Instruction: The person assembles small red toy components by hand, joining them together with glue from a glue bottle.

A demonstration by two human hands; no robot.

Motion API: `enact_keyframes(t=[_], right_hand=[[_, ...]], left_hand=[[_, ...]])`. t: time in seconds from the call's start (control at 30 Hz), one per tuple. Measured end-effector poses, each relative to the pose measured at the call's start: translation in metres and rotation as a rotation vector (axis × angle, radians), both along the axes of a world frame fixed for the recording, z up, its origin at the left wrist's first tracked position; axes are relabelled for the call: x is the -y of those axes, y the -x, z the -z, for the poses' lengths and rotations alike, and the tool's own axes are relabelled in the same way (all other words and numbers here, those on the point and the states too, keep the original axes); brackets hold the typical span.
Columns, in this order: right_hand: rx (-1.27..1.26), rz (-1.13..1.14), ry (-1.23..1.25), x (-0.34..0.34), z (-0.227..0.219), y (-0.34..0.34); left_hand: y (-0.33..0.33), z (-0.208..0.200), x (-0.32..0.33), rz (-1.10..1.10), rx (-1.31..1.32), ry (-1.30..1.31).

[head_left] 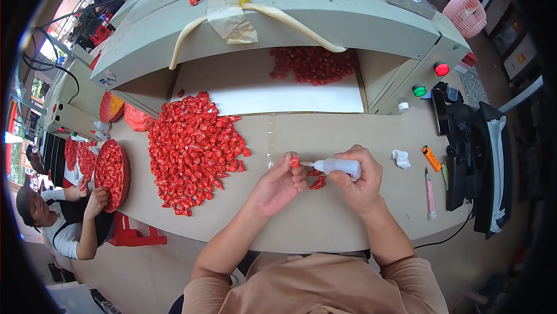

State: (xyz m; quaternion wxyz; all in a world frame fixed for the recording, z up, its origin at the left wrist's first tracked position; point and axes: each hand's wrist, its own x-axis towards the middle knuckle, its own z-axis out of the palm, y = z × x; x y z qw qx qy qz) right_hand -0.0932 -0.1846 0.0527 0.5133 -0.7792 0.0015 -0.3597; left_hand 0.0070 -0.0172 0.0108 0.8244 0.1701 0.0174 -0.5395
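My left hand (pixel 277 192) pinches a small red plastic piece (pixel 294 162) between thumb and fingertips above the table. In my right hand (pixel 362 182) is a translucent white squeeze bottle (pixel 343 167), tipped sideways with its thin nozzle pointing left. The nozzle tip is at the red piece; whether they touch I cannot tell. Under the bottle, between my hands, a few loose red pieces (pixel 317 183) lie on the table. A big heap of similar red pieces (pixel 194 151) spreads to the left of my left hand.
A grey machine housing (pixel 325 21) spans the back, with darker red pieces (pixel 313 66) inside its opening. Right are crumpled tissue (pixel 401 158), an orange tool (pixel 431 158), a pink craft knife (pixel 430 195) and a black stand (pixel 464 151). At left, a co-worker handles pieces at a red basin (pixel 126 176).
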Motion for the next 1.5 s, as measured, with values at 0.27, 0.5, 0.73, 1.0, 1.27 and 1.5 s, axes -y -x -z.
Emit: enact_keyframes(t=[0.27, 0.5, 0.73, 1.0, 1.27, 1.5], right_hand=[[0.008, 0.013, 0.100, -0.0021, 0.0023, -0.0031], [-0.033, 0.014, 0.095, -0.0041, 0.0039, -0.0031], [-0.047, 0.016, 0.083, -0.0052, 0.0027, -0.0024], [-0.021, 0.036, 0.087, -0.0053, 0.0036, -0.0042], [0.061, 0.067, 0.187, -0.0053, 0.0026, -0.0044], [0.071, 0.080, 0.216, -0.0048, 0.0022, -0.0047]], left_hand=[[-0.0007, 0.0039, -0.0008, 0.031, -0.037, 0.019], [-0.0001, 0.0022, -0.0008, 0.037, -0.042, -0.005], [-0.0003, 0.0028, -0.0009, 0.045, -0.052, 0.010], [0.0011, 0.0018, -0.0002, 0.039, -0.027, -0.007], [0.0012, 0.0005, 0.0013, 0.021, 0.012, -0.042], [0.0009, 0.0036, 0.0013, -0.024, 0.051, -0.055]])
